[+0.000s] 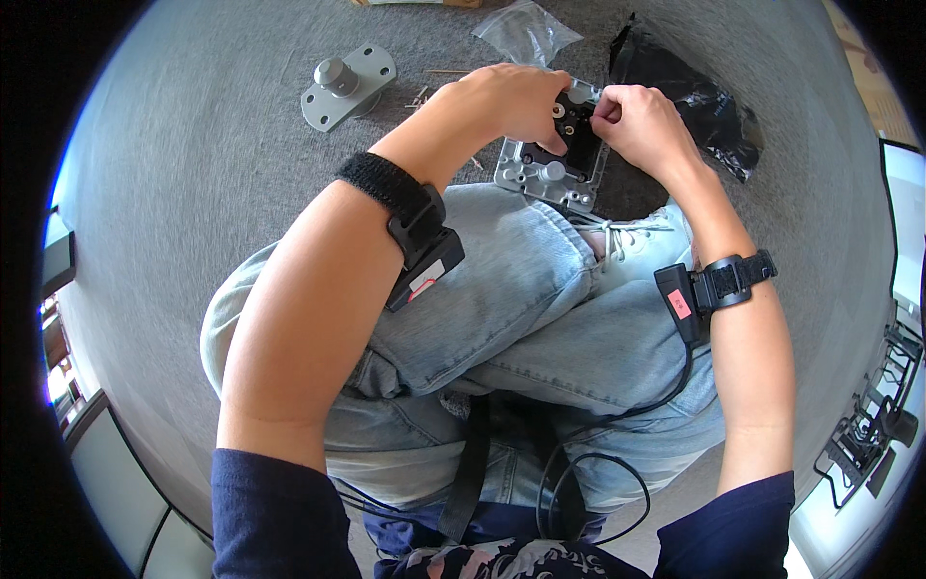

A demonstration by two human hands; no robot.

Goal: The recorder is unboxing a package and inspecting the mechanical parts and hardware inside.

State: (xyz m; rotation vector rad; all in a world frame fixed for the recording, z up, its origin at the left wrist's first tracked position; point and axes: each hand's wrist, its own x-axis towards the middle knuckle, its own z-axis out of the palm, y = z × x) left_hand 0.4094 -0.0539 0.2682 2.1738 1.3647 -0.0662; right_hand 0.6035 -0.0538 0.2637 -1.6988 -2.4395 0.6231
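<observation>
A grey cast-metal housing [553, 172] with a black inner part [581, 148] lies on the carpet just beyond my crossed legs. My left hand [517, 101] reaches over it from the left, thumb and fingers spread across the black part and gripping it. Two light-coloured round fittings [558, 111] show between those fingers. At the housing's right edge, my right hand [640, 127] has thumb and forefinger pinched together. Whatever may be between these fingertips is too small or hidden to make out.
On the left rests a grey flanged plate with a knob [336, 77]. Several small screws [419, 98] and a thin stick [446, 71] lie near my left forearm. Beyond the housing are a clear plastic bag [527, 32] and a black plastic bag [687, 94]. My white shoe [640, 242] sits close by.
</observation>
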